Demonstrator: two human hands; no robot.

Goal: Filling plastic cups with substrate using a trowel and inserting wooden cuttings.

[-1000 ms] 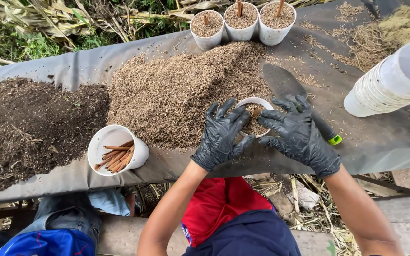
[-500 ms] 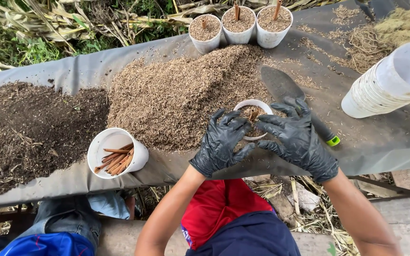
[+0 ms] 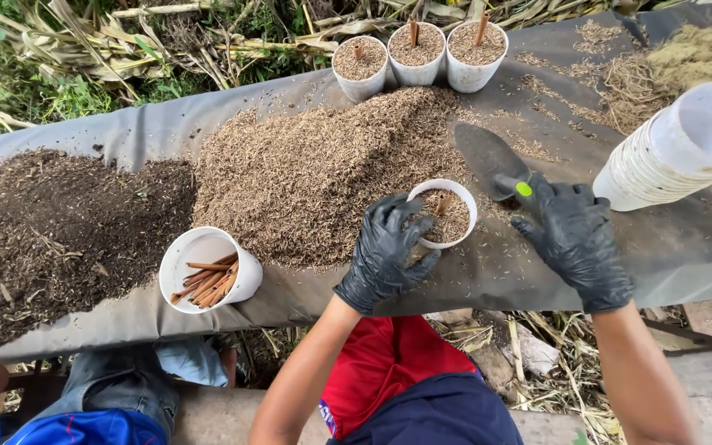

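Matt black rubbery gloves, smooth white plastic cup [image 3: 442, 213], coarse husks [image 3: 315, 177].

We see a grey sheet [image 3: 686, 255] spread over the table. Left of the hands lie a tan husk heap [image 3: 306, 173] and a dark soil heap [image 3: 51, 222]. A white cup of sticks [image 3: 208, 276] rests beside them. Beyond stand three filled pots [image 3: 416, 56]; right, stacked cups [image 3: 677, 152].

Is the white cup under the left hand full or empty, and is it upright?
Full and upright. The white cup holds brown husk mix up to its rim, a stick poking out, round mouth facing up; the left hand grips its side.
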